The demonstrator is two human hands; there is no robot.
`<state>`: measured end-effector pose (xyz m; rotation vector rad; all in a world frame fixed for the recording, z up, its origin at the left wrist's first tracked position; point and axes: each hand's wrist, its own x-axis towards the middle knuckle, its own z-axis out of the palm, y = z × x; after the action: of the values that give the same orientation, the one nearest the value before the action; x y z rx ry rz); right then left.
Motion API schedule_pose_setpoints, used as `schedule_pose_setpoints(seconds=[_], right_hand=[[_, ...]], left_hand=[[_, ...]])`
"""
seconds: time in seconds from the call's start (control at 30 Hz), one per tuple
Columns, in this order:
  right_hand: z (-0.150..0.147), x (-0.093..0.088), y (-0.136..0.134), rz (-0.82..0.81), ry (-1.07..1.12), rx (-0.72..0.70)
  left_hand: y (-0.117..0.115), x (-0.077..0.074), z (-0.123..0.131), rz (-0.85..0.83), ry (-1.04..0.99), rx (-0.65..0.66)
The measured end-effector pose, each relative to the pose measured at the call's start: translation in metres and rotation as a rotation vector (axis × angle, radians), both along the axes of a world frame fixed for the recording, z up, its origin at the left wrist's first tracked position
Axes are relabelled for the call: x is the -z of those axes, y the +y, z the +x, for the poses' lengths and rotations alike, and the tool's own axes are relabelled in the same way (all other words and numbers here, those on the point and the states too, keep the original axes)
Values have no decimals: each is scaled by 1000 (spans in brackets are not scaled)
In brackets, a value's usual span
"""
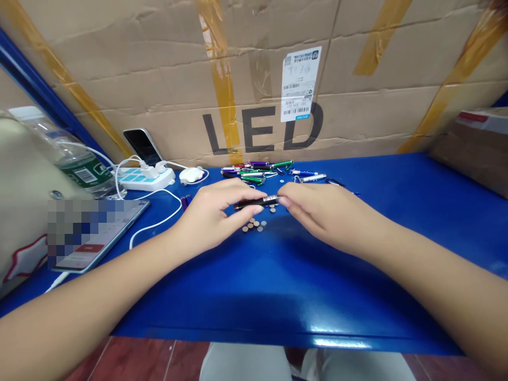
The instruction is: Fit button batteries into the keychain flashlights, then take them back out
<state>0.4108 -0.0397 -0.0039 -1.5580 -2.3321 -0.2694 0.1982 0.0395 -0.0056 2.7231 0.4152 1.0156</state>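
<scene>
A slim black penlight (254, 202) with a white printed label is held level between my two hands, just above the blue table (254, 275). My left hand (212, 214) pinches its left part between thumb and fingers. At the labelled right end, my right hand (313, 209) has its thumb and fingertips closed on the tip; the fingers hide exactly what they grip there. Several small round button cells (250, 225) lie on the table just beneath the penlight. Behind my hands is a loose pile of coloured penlights (254, 173), with a silver penlight (313, 178) to its right.
A large cardboard box (159, 79) walls off the table's back. On the left are a power strip (146, 180) with white cables, a white round charger (191, 175), an upright phone (143, 145), a flat phone (103, 233) and a water bottle (85, 169). Another box (472, 148) stands right.
</scene>
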Motion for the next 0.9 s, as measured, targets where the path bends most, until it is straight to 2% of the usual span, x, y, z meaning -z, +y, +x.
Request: schedule_pose_setpoints(seconds=[0.13, 0.27, 0.33, 0.43, 0.53, 0.6, 0.7, 0.9], right_hand=[[-3, 2, 2, -43, 166, -61], [4, -10, 0, -78, 241, -98], [19, -19, 0, -73, 275, -31], [58, -24, 3, -22, 245, 219], [93, -18, 10, -206, 106, 269], [102, -11, 12, -366, 54, 269], [95, -6, 12, -476, 9, 260], [67, -10, 8, -529, -57, 313]], left_hand=[[1, 1, 0, 144, 42, -37], [-2, -3, 1, 209, 48, -67], [-2, -4, 2, 165, 12, -117], [2, -2, 1, 0, -51, -195], [9, 3, 1, -159, -99, -186], [11, 7, 1, -196, -89, -155], [9, 9, 2, -192, -54, -119], [5, 6, 2, -124, -14, -113]])
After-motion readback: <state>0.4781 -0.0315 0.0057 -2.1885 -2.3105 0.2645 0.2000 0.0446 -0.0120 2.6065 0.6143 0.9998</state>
